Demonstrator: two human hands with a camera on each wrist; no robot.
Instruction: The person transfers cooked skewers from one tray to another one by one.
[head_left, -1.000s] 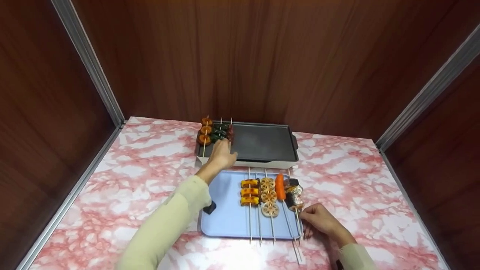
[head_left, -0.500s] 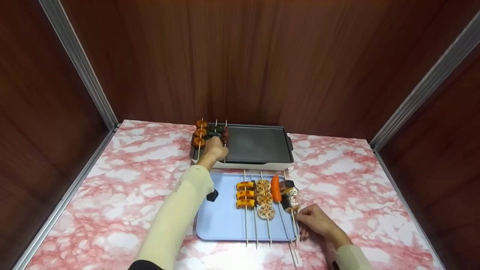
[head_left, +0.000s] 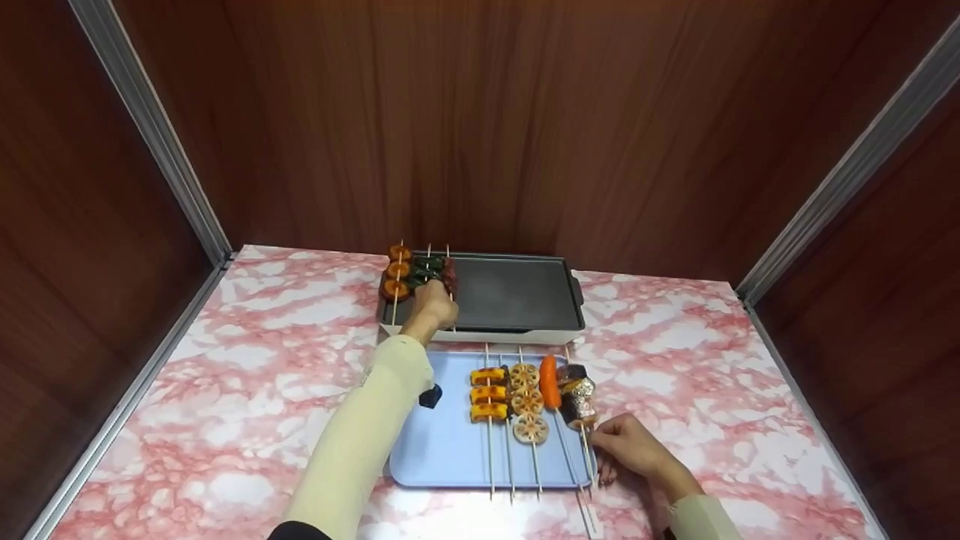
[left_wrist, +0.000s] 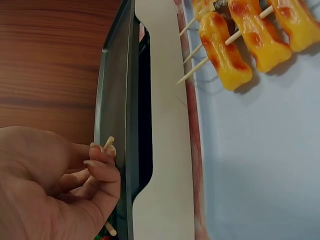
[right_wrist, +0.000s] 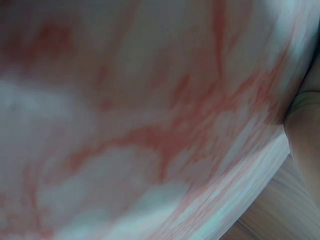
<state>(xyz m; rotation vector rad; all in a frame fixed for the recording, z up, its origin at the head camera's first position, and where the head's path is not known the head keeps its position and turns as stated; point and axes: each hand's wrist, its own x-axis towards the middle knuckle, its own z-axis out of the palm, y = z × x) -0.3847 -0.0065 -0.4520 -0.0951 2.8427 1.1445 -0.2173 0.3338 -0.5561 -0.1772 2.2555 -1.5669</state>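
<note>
My left hand (head_left: 435, 304) is over the left part of the dark griddle (head_left: 517, 292). In the left wrist view its thumb and fingertips pinch a thin wooden stick (left_wrist: 108, 143). In the head view this hand sits at the lower end of a green vegetable skewer (head_left: 428, 266), covering most of its stick. A skewer of orange-brown rounds (head_left: 398, 270) lies to its left, and a dark red skewer (head_left: 449, 276) to its right. My right hand (head_left: 634, 448) grips the right rim of the blue tray (head_left: 442, 457), fingers curled, beside the stick of a skewer with dark and silvery pieces (head_left: 578, 397).
On the tray lie a yellow skewer (head_left: 488, 394), a lotus root skewer (head_left: 528, 401) and an orange sausage-like skewer (head_left: 550, 381), sticks past the front edge. Behind the griddle stands a brown wood-look wall (head_left: 480, 127). Red-and-white marbled table surface (head_left: 285, 390) surrounds everything.
The head view has shifted slightly. Relative to the griddle, my left hand has moved a little toward the back and its thumb has drawn in. My right hand stays at the tray's rim.
</note>
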